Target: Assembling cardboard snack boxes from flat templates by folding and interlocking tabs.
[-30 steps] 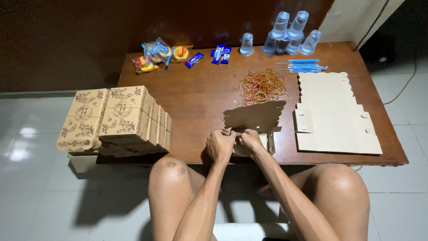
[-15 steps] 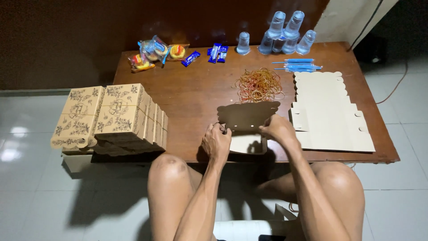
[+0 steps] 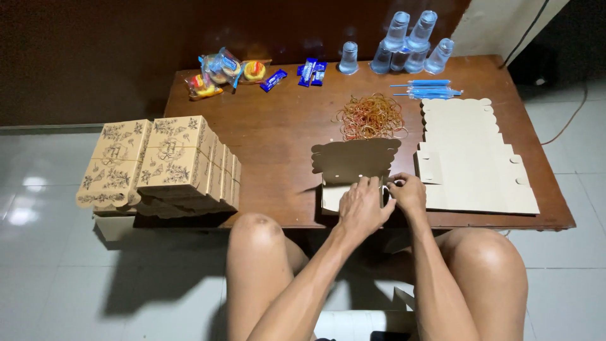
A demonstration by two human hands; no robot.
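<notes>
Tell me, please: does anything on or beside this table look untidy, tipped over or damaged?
Nothing looks damaged or spilled. The rubber bands lie in a loose tangled heap, and some plastic cups lie tipped on their sides. The finished boxes lean in a slanted stack beside the table. Both hands, left hand and right hand, work a cardboard box.

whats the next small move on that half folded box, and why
Probably press the side flap in with both hands to finish the wall. The box sits at the table edge with its scalloped lid standing up, while the left hand and right hand meet at its right side, fingers pinching there.
</notes>
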